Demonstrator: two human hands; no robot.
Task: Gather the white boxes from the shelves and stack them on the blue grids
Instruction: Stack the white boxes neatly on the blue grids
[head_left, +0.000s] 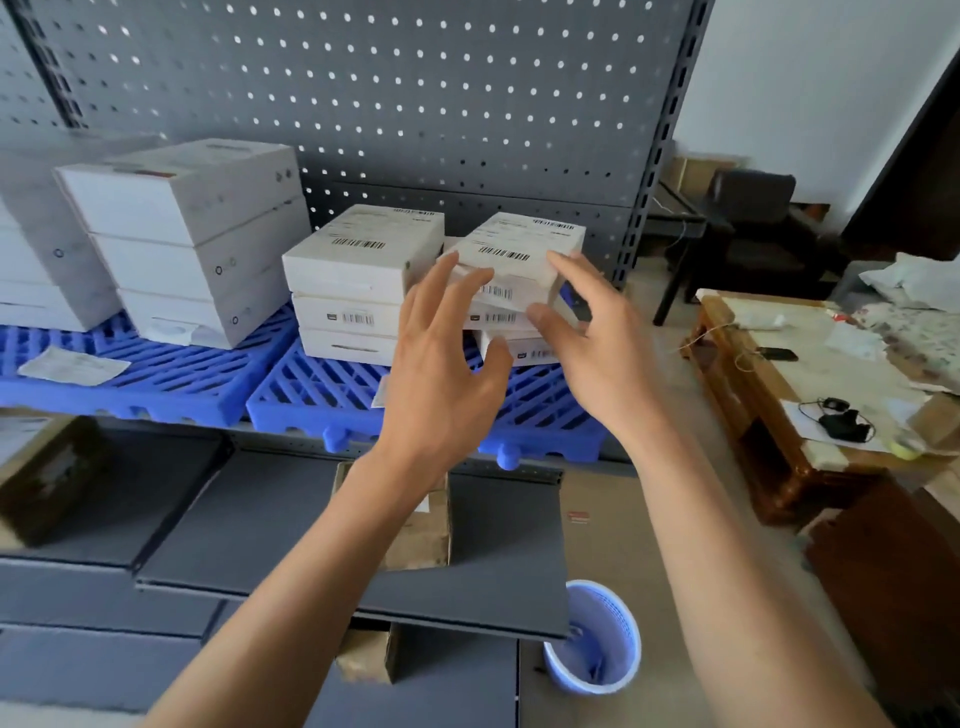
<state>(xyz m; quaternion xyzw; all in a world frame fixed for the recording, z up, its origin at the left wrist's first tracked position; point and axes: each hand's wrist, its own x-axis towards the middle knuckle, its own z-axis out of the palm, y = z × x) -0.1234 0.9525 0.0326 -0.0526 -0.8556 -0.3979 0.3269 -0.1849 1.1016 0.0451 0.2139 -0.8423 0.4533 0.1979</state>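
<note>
Several white boxes stand in stacks on two blue grids (171, 371) laid on a grey shelf. The rightmost stack's top white box (519, 249) carries barcode labels and sits skewed on the boxes below. My left hand (441, 358) has spread, straight fingers at that stack's left front, fingertips touching the top box's corner. To the right of the stack, my right hand (587, 332) is spread too, fingertips at the top box's right corner and thumb near a lower box. Neither hand grips anything. A second stack (358, 280) stands just left, and taller stacks (192, 234) further left.
A grey pegboard (415, 93) backs the shelf. Below lie grey shelf panels (467, 551), brown cartons (421, 530) and a blue-white bucket (597, 639). A loose paper (72, 366) lies on the left grid. A cluttered wooden table (810, 395) stands right.
</note>
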